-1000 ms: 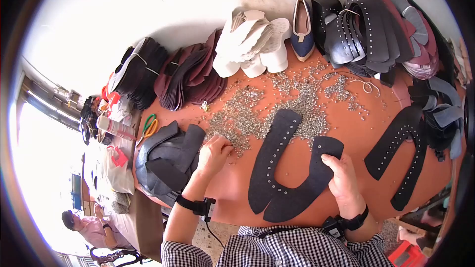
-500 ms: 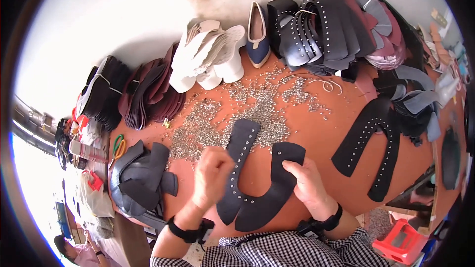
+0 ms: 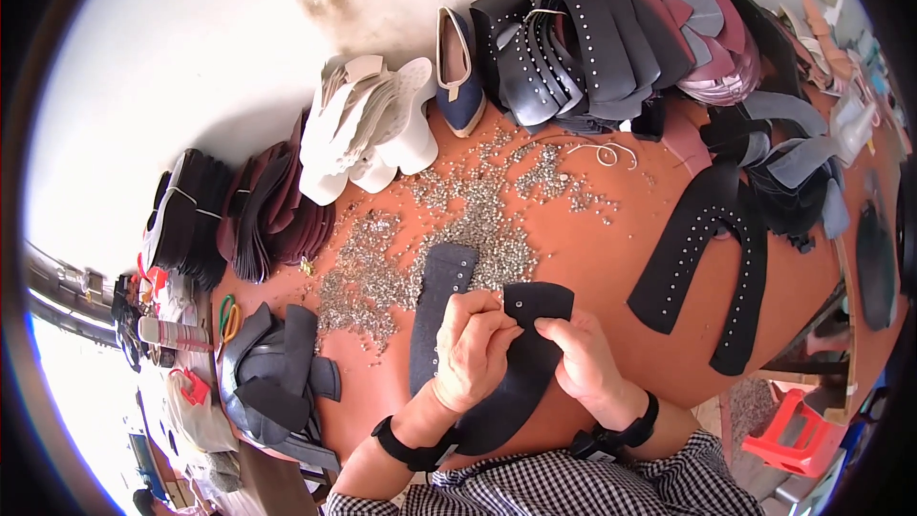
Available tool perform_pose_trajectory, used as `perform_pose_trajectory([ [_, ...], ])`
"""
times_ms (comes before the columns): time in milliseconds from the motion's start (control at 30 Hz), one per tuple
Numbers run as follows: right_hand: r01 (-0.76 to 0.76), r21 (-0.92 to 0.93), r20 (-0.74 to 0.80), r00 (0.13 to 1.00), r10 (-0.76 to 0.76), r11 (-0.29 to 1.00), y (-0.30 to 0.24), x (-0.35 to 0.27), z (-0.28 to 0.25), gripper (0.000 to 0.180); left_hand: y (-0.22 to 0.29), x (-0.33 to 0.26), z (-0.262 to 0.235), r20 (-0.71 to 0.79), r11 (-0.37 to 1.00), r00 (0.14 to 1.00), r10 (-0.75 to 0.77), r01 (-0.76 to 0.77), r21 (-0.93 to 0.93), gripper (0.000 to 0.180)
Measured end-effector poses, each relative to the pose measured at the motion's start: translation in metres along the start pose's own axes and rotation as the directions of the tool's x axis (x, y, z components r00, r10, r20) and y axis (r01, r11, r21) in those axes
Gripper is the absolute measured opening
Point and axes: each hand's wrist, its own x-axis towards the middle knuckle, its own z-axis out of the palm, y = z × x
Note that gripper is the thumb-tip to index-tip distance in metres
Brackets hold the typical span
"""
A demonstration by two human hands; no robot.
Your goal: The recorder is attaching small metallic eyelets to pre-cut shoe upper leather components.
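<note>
A: We start with the orange table, which fills the middle of our view. What ranks next?

B: The heap of dark and maroon shoe uppers at one o'clock, then the white soles at eleven and the brown stack at nine.

A: We also see a studded black U-shaped piece at three o'clock and a scatter of silver rivets just above centre.

B: Below the rivets, at six o'clock, lies our dark U-shaped upper piece. Our left hand has its fingers pinched together on the piece's right arm near a rivet hole.

A: And our right hand clamps that same arm from the side, thumb on top.
</note>
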Motion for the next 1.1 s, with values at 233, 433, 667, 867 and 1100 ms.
perform_pose_trajectory([
  [233, 0.033, -0.080, 0.020, 0.999, -0.032, 0.996, 0.003, 0.001, 0.000, 0.023, -0.005, -0.001, 0.000, 0.003, 0.999, 1.000, 0.031, -0.031, 0.006, 0.021],
  [433, 0.048, -0.173, 0.043, 0.998, -0.041, 0.984, 0.000, 0.003, 0.000, 0.024, -0.006, 0.001, -0.002, 0.014, 0.999, 1.000, 0.014, -0.013, -0.040, 0.020],
  [667, 0.032, -0.243, 0.031, 0.999, -0.026, 0.969, 0.001, 0.004, -0.003, 0.022, -0.004, -0.002, 0.000, 0.029, 0.982, 0.993, -0.116, 0.119, -0.144, 0.019],
  [867, 0.070, -0.317, 0.024, 0.998, -0.066, 0.946, 0.004, 0.005, -0.004, 0.020, -0.007, -0.015, 0.005, 0.131, 0.815, 0.904, -0.406, 0.424, -0.395, 0.017],
  [1100, 0.102, -0.364, -0.001, 0.994, -0.110, 0.926, 0.004, 0.004, 0.000, 0.019, -0.001, -0.011, 0.011, 0.233, 0.299, 0.747, -0.622, 0.502, -0.812, 0.028],
])
